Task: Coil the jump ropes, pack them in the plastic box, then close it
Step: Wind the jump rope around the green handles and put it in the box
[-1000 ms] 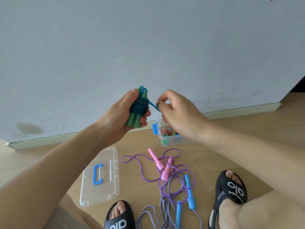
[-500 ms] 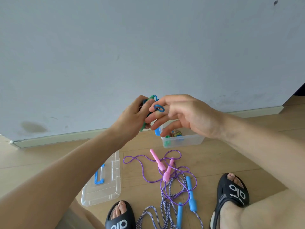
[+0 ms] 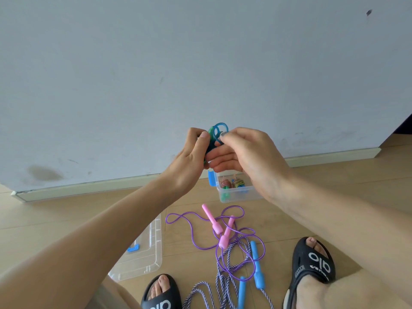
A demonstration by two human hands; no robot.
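My left hand [image 3: 191, 157] grips a coiled jump rope with green handles and a blue cord [image 3: 217, 132], held up in front of the wall. My right hand [image 3: 243, 152] pinches the blue cord's loop at the top of the bundle. Below them on the floor stands the clear plastic box [image 3: 236, 195] with blue latches, holding coiled ropes. Its clear lid [image 3: 145, 257] with a blue handle lies to the left, partly behind my left forearm. A purple rope with pink handles [image 3: 217, 228] and a striped rope with blue handles [image 3: 256, 266] lie loose and tangled on the floor.
A grey wall with a pale skirting board [image 3: 89, 188] runs behind the box. My two feet in black sandals [image 3: 312, 264] rest on the wooden floor on either side of the tangled ropes.
My right hand stopped pulling the blue cord sideways and came in against the bundle, forming a loop at its top. Both hands rose slightly and closed together.
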